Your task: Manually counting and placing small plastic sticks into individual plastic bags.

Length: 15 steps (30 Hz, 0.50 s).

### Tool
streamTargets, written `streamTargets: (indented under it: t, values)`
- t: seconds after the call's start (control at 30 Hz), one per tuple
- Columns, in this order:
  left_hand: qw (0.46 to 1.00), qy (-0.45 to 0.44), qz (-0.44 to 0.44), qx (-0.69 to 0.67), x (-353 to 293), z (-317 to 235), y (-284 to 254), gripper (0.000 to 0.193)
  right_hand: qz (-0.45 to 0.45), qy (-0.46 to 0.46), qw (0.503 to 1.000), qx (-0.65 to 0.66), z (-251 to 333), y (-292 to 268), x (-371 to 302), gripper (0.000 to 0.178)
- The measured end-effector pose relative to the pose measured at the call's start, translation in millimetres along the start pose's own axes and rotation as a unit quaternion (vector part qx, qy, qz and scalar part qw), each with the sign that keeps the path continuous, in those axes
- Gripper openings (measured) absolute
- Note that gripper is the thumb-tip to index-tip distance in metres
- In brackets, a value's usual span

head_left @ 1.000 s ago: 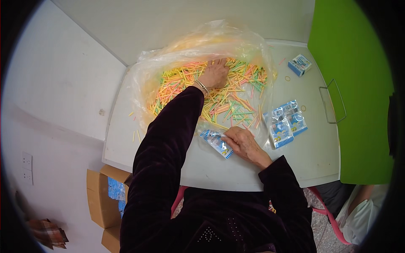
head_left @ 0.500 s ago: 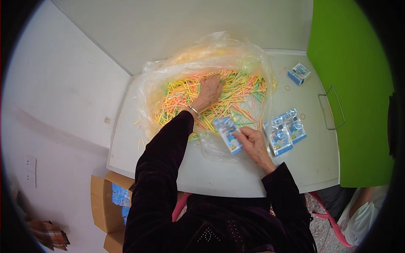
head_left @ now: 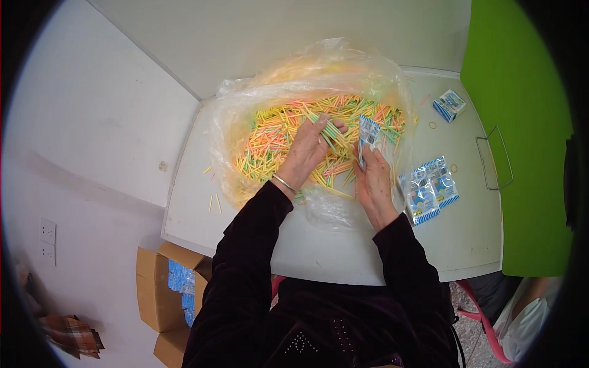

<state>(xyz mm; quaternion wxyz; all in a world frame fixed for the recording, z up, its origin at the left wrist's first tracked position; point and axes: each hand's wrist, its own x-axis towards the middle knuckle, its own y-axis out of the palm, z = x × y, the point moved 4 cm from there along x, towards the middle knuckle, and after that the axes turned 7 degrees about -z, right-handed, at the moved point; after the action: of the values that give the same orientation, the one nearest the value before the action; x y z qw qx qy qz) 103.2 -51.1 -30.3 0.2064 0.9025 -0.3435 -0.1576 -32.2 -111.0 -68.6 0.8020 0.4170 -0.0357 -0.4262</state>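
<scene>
Nearest, one cardboard carton point(head_left: 154, 291) stands left of the hands. The left hand point(head_left: 307, 149) grasps one bunch of sticks point(head_left: 334, 135); the right hand point(head_left: 375, 178) pinches one blue packet point(head_left: 369, 129), both over one plastic bag point(head_left: 228, 122). Rightward: two more packets point(head_left: 422, 197), two thin rings point(head_left: 432, 125), farthest one block of packets point(head_left: 450, 105).

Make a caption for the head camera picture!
Left hand grips colourful sticks, right hand a blue packet, over an open plastic bag holding more.

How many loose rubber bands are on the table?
2: one rubber band below the upper-right packet bundle, another band beside the flat packets; more may be hidden.
</scene>
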Motion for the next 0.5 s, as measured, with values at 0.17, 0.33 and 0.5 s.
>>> streamTargets:
  t: [0.17, 0.33, 0.5]
  values:
    - [0.993, -0.033, -0.027, -0.108, -16, 20, 7, 0.021, -0.006, 0.010, 0.998, 0.070, -19, 13, 13, 0.021]
    - [0.993, -0.001, -0.034, -0.113, -23, 31, 16, 0.019, 0.006, 0.003, 0.993, 0.122, -19, 20, 9, 0.022]
    - [0.991, 0.105, -0.033, -0.071, -33, 36, 30, 0.019, -0.003, 0.005, 0.990, 0.141, -14, 17, 8, 0.020]
